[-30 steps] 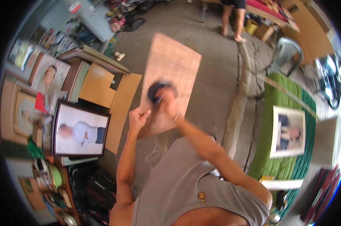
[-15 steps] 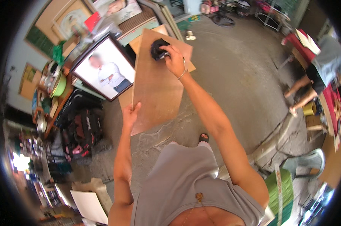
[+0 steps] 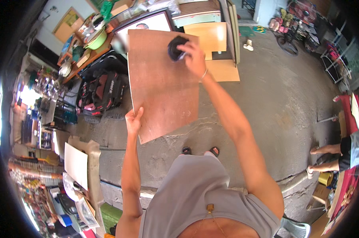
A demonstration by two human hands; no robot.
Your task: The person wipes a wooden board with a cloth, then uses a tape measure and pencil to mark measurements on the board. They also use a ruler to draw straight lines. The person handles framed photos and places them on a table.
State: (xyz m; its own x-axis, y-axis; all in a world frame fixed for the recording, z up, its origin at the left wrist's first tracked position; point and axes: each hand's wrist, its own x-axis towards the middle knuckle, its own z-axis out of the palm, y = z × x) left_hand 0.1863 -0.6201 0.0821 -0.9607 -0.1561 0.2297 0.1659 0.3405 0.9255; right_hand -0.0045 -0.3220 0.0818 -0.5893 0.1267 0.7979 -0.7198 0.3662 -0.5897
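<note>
Nearest you, your left hand (image 3: 134,121) is closed on the near left edge of the brown board (image 3: 163,87), thumb on the face; its other fingers are mostly hidden behind. The board lies straight ahead of you, a little left, its long axis running near to far and its near edge slanting, the left corner closest to you. Your left hand is by that near left corner, while your right arm reaches across from the right to the far end. There your right hand (image 3: 194,59) is partly curled, fingers bent over a wad of black cloth (image 3: 176,48) on the board's face near the far right corner; blur hides how tight that hold is. Your left hand is thus nearer the near end, your right nearer the far. Beyond stand a framed picture (image 3: 155,23), partly covered by the board, and, to its right, a tan sheet (image 3: 211,33).
</note>
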